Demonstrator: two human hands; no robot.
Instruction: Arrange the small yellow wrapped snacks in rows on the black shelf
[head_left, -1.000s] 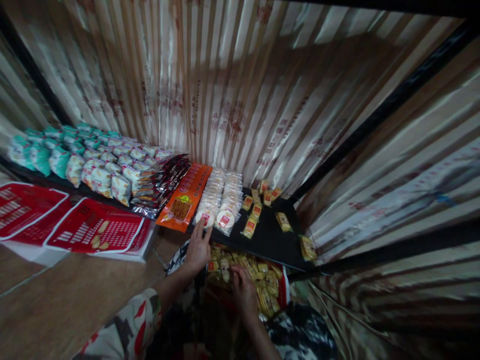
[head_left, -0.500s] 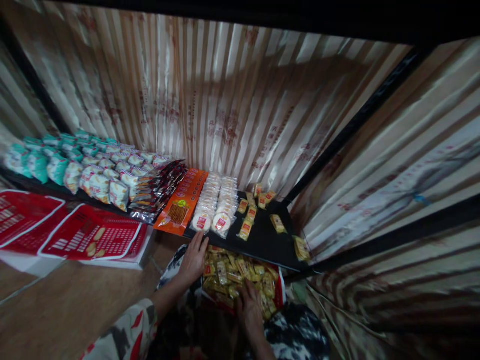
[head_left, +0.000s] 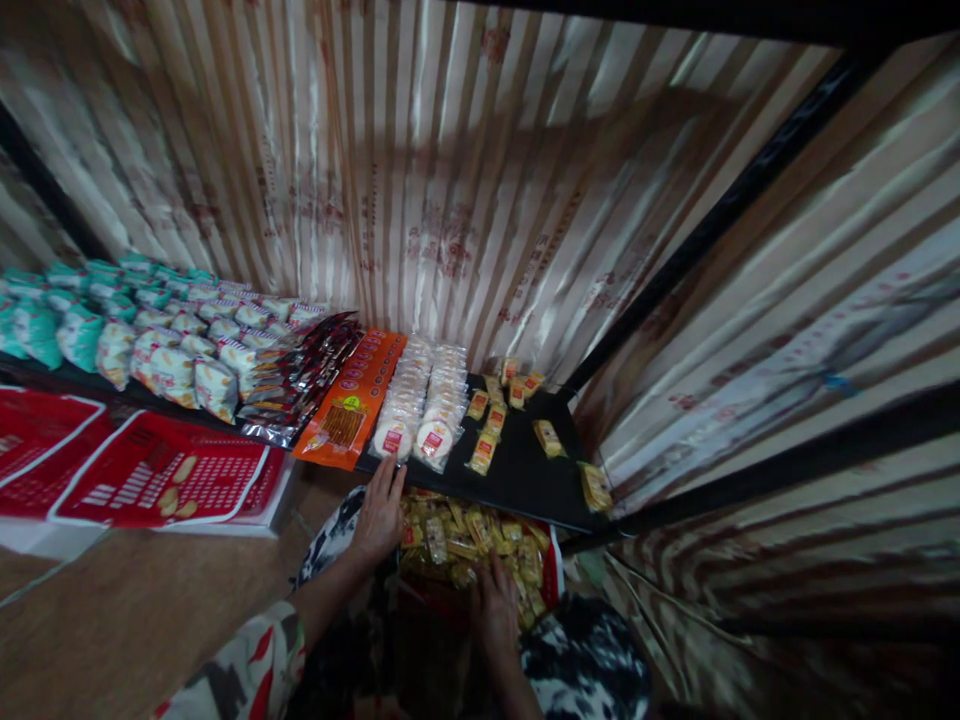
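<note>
My left hand rests with its fingers stretched out at the front edge of the black shelf, just below two rows of clear-wrapped round white crackers. Below the shelf, my right hand lies over a red bag full of small yellow snack packets. Its fingers are spread and reach among the packets; no packet shows clearly in its grasp. More yellow snack packets lie loose on the shelf's right part.
An orange snack bag lies left of the crackers, beside several rows of white and teal snack bags. Red bags lie over white boxes at the lower left. Black posts and striped sheeting enclose the shelf.
The view has shifted slightly, so the shelf and its goods appear a little further left and higher. Both hands stay in nearly the same places; the right hand's fingers have moved slightly among the packets.
</note>
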